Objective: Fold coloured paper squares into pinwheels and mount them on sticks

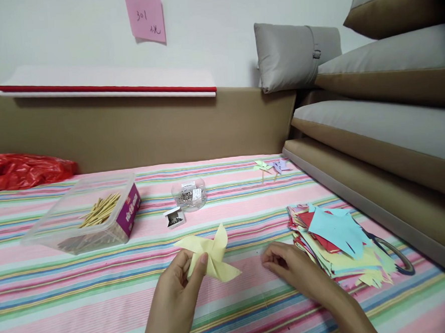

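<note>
My left hand (pixel 180 279) pinches a yellow paper pinwheel (pixel 214 255) near its middle, thumb in front and fingers behind. The pinwheel's blades are folded in toward the centre. To its right, my right hand (pixel 284 263) is just over the striped cloth, fingers curled together; whatever they may hold is hidden or too small to name. Beyond the pinwheel lie a small open box of pins (pixel 175 218) and a clear plastic container (pixel 189 194) with more small metal pins. Close to my right hand is a pile of cut coloured paper (pixel 340 239).
Scissors (pixel 393 254) lie partly under the paper pile. A clear tub of wooden sticks (pixel 97 214) stands at left, near a red plastic bag (pixel 26 168). Two finished pinwheels (pixel 271 167) lie farther back. Stacked cushions (pixel 386 126) border the right side.
</note>
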Available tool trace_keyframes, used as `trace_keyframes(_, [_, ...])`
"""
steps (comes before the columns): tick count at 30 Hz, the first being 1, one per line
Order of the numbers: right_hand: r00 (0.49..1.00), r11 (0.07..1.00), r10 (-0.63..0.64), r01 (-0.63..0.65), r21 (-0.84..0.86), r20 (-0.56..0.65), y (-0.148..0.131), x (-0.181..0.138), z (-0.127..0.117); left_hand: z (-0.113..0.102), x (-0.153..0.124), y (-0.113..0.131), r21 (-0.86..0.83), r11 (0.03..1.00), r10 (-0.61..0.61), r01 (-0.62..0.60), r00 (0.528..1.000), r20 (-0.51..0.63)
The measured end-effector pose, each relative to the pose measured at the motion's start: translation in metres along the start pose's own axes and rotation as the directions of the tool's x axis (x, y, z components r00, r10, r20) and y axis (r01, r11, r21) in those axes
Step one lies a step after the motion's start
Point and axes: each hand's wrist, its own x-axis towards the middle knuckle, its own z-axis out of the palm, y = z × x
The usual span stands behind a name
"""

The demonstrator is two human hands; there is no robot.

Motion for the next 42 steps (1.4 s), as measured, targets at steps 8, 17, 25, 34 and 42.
trace_keyframes(8, [0.996, 0.984, -0.016, 0.032, 0.177, -0.091, -0.034, -0.008, 0.003, 0.007, -0.004, -0.002, -0.011, 1.0, -0.011, 0.011, 1.0, -0.022])
trace_keyframes(17, [0.958, 0.819, 0.011, 0.155, 0.552, -0.285, -0.096, -0.019, 0.04, 0.038, -0.016, 0.005, -0.09, 0.995, 0.028, -0.039, 0.992, -0.121])
trace_keyframes(25, [0.956, 0.815, 0.053, 0.125, 0.566, -0.288, -0.095, -0.018, 0.05, 0.045, -0.018, 0.007, -0.204, 0.977, 0.043, -0.062, 0.994, -0.099])
trace_keyframes(34, [0.963, 0.863, 0.006, 0.131, 0.488, -0.27, -0.095, -0.018, 0.041, 0.046, -0.022, 0.014, -0.24, 0.971, -0.013, -0.007, 0.997, -0.082])
trace_keyframes(42, [0.969, 0.817, -0.008, 0.148, 0.557, -0.246, -0.097, -0.018, 0.037, 0.047, -0.021, 0.016, -0.311, 0.95, -0.008, -0.01, 0.998, -0.057])
